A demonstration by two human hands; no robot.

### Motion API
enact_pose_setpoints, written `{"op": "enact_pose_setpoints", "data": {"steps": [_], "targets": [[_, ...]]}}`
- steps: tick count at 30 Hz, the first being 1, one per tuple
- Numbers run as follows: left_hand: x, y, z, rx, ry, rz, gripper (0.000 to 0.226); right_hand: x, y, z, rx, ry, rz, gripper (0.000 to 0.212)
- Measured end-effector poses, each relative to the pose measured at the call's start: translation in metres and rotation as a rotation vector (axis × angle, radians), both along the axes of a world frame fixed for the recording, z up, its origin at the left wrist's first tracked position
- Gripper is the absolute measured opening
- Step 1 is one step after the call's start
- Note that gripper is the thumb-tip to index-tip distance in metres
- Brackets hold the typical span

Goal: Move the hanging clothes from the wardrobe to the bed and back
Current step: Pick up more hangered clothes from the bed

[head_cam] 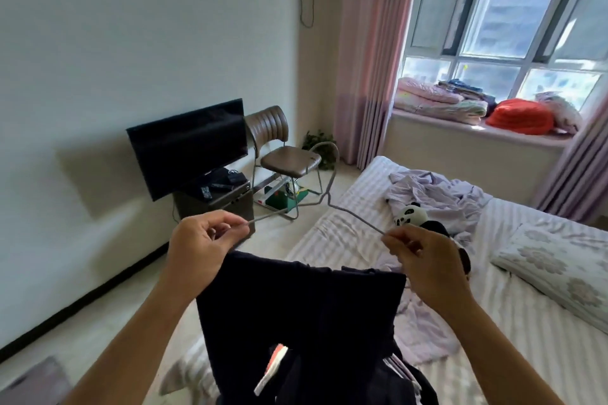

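I hold a thin grey wire hanger (324, 199) up in front of me, hook pointing away. My left hand (200, 246) pinches its left end and my right hand (424, 260) pinches its right end. A dark navy garment (296, 316) hangs from the hanger's bar between my hands and drops toward the lower edge of the view. The bed (513, 322) with a striped sheet lies to the right, below my right hand. A crumpled lilac garment (437, 194) lies on it. The wardrobe is not in view.
A panda plush toy (411, 214) sits on the bed beside my right hand, and a flowered pillow (559, 266) lies at far right. A television (187, 145) on a dark stand and a brown chair (283, 154) stand by the left wall. Folded bedding fills the windowsill (460, 128).
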State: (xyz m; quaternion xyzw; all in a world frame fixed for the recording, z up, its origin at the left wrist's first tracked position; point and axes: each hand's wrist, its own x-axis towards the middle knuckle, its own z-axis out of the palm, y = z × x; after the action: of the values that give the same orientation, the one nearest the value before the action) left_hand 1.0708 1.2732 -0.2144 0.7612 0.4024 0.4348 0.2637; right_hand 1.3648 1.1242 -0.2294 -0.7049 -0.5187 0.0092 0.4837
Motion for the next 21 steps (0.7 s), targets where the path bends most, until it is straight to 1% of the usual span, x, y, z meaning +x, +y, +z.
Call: {"op": "enact_pose_setpoints", "data": {"steps": [3,6,9,13,17,21], "targets": [[-0.012,-0.027,0.017,0.045,-0.015,0.086,0.020,-0.008,-0.002,0.011,0.076,0.080,0.118,0.030],[-0.024,-0.058,0.026,0.051,-0.033,0.173,0.017,-0.017,-0.007,0.018,0.096,0.121,0.227,0.027],[-0.039,-0.089,0.028,0.061,-0.028,0.261,0.014,-0.028,-0.013,0.023,0.101,0.099,0.317,0.024],[-0.062,-0.132,0.032,0.051,-0.040,0.329,0.026,-0.048,-0.015,0.027,0.086,0.050,0.419,0.020],[-0.099,-0.179,0.040,0.033,-0.068,0.417,0.028,-0.082,-0.020,0.039,0.104,-0.028,0.626,0.021],[-0.139,-0.226,0.049,0.035,-0.086,0.520,0.029,-0.133,-0.027,0.052,0.113,-0.028,0.781,0.019]]}}
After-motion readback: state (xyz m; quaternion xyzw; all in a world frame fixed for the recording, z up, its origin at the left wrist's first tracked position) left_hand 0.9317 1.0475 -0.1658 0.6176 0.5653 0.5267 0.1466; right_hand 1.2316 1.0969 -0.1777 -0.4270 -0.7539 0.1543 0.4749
